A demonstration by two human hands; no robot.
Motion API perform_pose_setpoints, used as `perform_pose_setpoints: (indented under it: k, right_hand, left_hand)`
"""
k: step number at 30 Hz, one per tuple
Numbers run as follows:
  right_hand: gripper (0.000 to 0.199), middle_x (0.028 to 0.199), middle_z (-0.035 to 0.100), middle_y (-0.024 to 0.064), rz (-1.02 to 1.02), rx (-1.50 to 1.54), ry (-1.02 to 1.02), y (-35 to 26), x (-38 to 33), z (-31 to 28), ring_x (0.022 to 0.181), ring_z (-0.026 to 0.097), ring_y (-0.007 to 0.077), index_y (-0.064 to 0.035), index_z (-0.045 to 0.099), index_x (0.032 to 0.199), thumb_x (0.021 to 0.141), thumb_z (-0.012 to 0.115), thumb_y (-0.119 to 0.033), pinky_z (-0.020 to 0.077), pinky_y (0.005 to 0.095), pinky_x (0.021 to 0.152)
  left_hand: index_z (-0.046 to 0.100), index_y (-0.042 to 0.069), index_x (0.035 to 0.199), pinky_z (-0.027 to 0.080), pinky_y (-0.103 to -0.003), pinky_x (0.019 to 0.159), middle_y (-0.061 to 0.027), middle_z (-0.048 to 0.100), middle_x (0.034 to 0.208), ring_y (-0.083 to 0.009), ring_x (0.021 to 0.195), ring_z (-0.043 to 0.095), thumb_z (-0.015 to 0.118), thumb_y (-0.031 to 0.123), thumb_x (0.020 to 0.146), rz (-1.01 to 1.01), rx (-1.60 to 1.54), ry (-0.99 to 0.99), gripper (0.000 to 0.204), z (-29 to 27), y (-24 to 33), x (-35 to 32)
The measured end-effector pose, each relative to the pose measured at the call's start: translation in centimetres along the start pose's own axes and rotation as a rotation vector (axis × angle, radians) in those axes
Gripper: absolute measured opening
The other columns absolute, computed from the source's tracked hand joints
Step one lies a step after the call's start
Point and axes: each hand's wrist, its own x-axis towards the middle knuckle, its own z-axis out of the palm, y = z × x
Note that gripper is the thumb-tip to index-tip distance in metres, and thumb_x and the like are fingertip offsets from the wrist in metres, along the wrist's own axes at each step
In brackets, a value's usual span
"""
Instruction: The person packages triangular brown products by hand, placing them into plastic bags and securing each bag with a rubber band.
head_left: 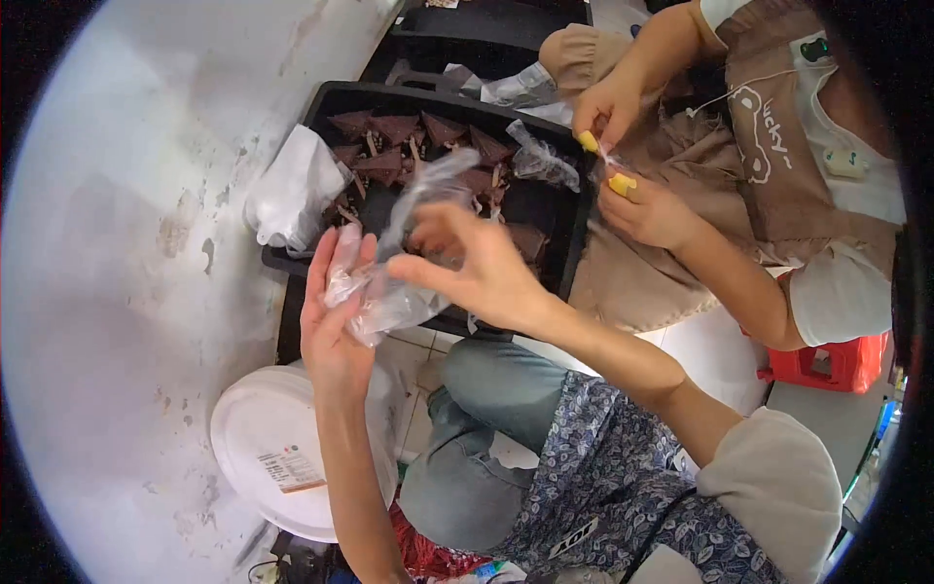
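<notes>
- Left hand (336, 316) clasped clear plastic (401, 310) between thumb and fingers — likely to steady it.
- Right hand (475, 268) blurred nearby; I couldn't tell its grip.
- Black tray (282, 261) lay beyond, within reach.

Place: small hand-packing workshop in a plain, worn room. Evidence: white wall (126, 321), paint chipped and stained; pale tiled floor (418, 428); low black tray (535, 202) bearing brown pointed pieces (395, 128); clear plastic packaging (545, 161) in and above it; white bag (295, 190) on its left edge; large white tub (263, 438), round, labelled lid, beside the wall; two work aprons, one brown (720, 195), one leaf-patterned (623, 428); red plastic article (856, 362), perhaps a stool, partly hidden at right.
</notes>
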Motion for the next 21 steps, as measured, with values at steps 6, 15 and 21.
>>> perform_pose_setpoints:
  k: [6, 15, 21]
  right_hand:
    - [0.018, 0.087, 0.064, 0.0053, 0.185, 0.362, -0.219, 0.6, -0.3, -0.4, 0.082, 0.057, 0.0087, 0.0039, 0.062, 0.094, 0.078, 0.067, -0.004, 0.047, 0.0228, 0.074]
    - [0.046, 0.1, 0.058, 0.0044, 0.119, 0.596, -0.161, 1.0, -0.3, -0.9, 0.094, 0.055, 0.0095, -0.0003, 0.051, 0.116, 0.073, 0.067, 0.005, 0.0451, 0.024, 0.082]
    - [0.051, 0.1, 0.057, 0.0039, 0.088, 0.531, -0.11, 1.6, 0.0, -2.3, 0.096, 0.054, 0.009, -0.0025, 0.048, 0.12, 0.074, 0.065, 0.005, 0.0439, 0.0237, 0.083]
  left_hand:
    - [0.04, 0.001, 0.13, 0.047, -0.034, 0.09, -0.0154, 0.05, 0.127, -0.0249, 0.117, 0.05, 0.049, 0.0, 0.088, 0.129, 0.508, 0.272, 0.044, -0.7, -0.9, -1.4]
    - [0.039, -0.009, 0.127, 0.036, -0.039, 0.1, -0.0196, 0.052, 0.12, -0.0267, 0.114, 0.05, 0.05, 0.006, 0.082, -0.146, 0.102, 0.197, 0.049, -0.9, -1.3, -1.9]
    - [0.041, -0.007, 0.127, 0.038, -0.036, 0.097, -0.0185, 0.053, 0.12, -0.0256, 0.109, 0.052, 0.048, 0.006, 0.082, -0.052, 0.123, 0.128, 0.047, -0.1, -0.6, -2.3]
